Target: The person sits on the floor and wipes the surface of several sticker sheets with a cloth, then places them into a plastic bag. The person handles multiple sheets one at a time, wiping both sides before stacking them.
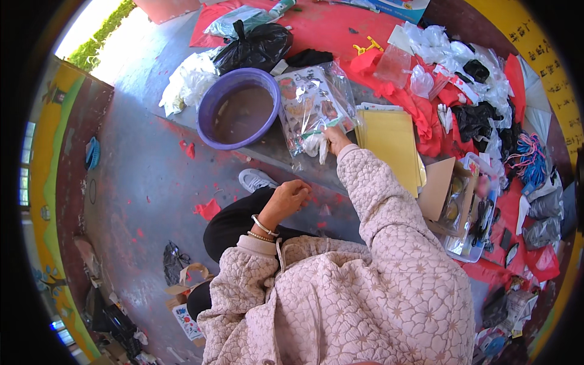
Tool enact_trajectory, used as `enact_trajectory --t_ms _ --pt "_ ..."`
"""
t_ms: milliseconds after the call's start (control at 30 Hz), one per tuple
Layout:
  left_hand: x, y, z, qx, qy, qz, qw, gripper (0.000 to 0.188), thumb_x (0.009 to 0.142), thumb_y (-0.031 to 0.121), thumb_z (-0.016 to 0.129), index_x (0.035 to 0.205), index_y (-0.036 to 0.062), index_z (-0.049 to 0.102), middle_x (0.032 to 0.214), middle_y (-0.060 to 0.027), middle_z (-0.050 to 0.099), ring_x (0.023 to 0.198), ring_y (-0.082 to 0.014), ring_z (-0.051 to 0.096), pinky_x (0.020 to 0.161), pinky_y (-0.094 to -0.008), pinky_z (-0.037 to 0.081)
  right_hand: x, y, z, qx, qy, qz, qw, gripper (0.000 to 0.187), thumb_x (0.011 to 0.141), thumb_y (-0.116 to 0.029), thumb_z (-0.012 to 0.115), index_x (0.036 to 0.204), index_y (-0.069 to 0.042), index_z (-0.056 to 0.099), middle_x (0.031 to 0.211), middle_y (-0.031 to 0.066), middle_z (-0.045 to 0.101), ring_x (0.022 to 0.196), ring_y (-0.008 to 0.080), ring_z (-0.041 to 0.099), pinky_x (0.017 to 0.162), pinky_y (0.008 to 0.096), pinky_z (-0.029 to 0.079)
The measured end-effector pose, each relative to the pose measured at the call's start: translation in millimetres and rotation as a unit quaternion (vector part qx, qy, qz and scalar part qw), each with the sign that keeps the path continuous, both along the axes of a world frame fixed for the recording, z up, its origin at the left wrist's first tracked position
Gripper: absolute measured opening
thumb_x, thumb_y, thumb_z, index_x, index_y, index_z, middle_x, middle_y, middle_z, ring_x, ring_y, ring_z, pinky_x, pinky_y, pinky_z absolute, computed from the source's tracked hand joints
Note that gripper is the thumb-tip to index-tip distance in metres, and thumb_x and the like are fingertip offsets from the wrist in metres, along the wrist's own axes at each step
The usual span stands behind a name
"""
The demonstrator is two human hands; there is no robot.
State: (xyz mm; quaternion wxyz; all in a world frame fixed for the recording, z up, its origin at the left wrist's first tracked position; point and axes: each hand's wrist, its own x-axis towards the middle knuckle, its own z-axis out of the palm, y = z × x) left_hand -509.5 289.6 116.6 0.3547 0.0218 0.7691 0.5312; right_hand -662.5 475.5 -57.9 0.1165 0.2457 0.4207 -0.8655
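My right hand point(336, 139) reaches out to the near right corner of a clear plastic packet point(311, 100) holding printed picture sheets. Its fingers are closed on a white crumpled piece point(315, 146), cloth or thin plastic, hanging at the packet's near edge; I cannot tell which. My left hand point(288, 201) is held above my lap, fingers curled in and nothing seen in them, with bracelets at the wrist. Just left of the packet stands a purple basin point(208, 131) with murky brownish liquid in it.
A stack of yellow sheets point(389, 143) lies right of the packet. Beyond it are a cardboard box point(439, 188), a clear bin point(465, 248), and heaped plastic bags point(438, 52) on red cloth. Black point(255, 48) and white bags point(190, 82) sit behind the basin. Red scraps point(208, 210) dot the floor.
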Motion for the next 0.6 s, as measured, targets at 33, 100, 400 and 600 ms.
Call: enact_trajectory --t_ms 33,100,400,600 --pt "0 2 0 -0.003 0.000 -0.007 1.000 0.023 0.086 0.016 0.047 0.098 -0.0005 0.057 0.083 -0.0064 0.062 0.068 -0.0118 0.057 0.060 -0.0242 0.047 -4 4 -4 0.013 -0.020 0.023 0.999 0.018 0.076 0.002 0.053 0.093 -0.002 0.051 0.084 0.0088 0.055 0.071 0.0208 0.057 0.055 0.0363 0.047" --pt "-1 5 0 -0.008 0.007 -0.023 1.000 0.023 0.086 0.016 0.046 0.097 -0.0006 0.057 0.083 -0.0064 0.062 0.068 -0.0118 0.057 0.060 -0.0241 0.047 -8 11 -11 0.022 -0.047 0.061 0.997 0.018 0.075 -0.001 0.057 0.093 0.001 0.053 0.084 0.0077 0.057 0.070 0.0190 0.056 0.055 0.0360 0.045" --pt "-1 -3 -9 -0.022 0.033 -0.047 0.998 0.023 0.084 0.015 0.048 0.096 -0.0017 0.058 0.079 -0.0069 0.061 0.068 -0.0124 0.058 0.058 -0.0242 0.047 42 11 7 0.213 -0.026 0.088 0.973 0.021 0.079 -0.017 0.063 0.085 0.003 0.057 0.075 0.0126 0.059 0.062 0.0222 0.058 0.055 0.0350 0.047" --pt "1 -4 -8 -0.031 0.051 -0.045 0.997 0.023 0.084 0.016 0.049 0.095 -0.0016 0.058 0.078 -0.0060 0.061 0.067 -0.0117 0.058 0.058 -0.0240 0.047 49 11 -6 0.094 -0.107 0.017 0.990 0.019 0.078 -0.015 0.061 0.080 0.004 0.059 0.075 0.0100 0.059 0.064 0.0183 0.056 0.059 0.0335 0.044"
